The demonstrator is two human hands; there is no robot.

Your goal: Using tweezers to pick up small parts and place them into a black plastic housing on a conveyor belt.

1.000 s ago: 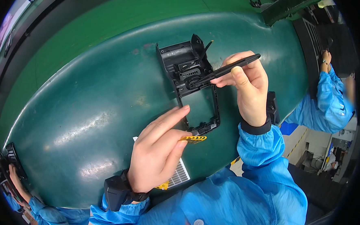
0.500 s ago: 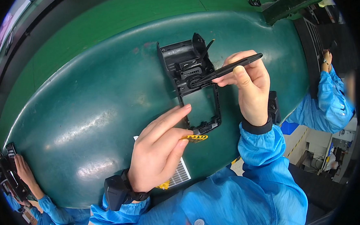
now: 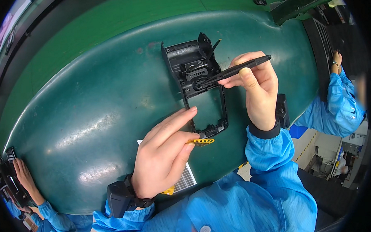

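Note:
A black plastic housing (image 3: 224, 105), with an open frame at its near end, lies on the green work surface in front of me. My right hand (image 3: 259, 85) pinches black tweezers (image 3: 246, 67), whose tips reach a round recess in the middle of the housing. The thumb and a finger of my left hand (image 3: 162, 153) hold a small yellow-and-black striped strip (image 3: 201, 142) beside the frame's near edge. The left index finger stretches to the frame's left side; whether it presses there I cannot tell. Below that hand, a white sheet with a dark grid (image 3: 185, 180) is partly covered.
The green table (image 3: 92, 100) has a curved far edge. A black object (image 3: 282, 110) lies beside my right wrist. Co-workers' hands appear at far left (image 3: 25, 177) and far right (image 3: 337, 62). A dark green beam (image 3: 305, 2) crosses the upper right.
Almost nothing differs. The tweezers and the housing's far end have shifted very slightly, while both hands keep their places.

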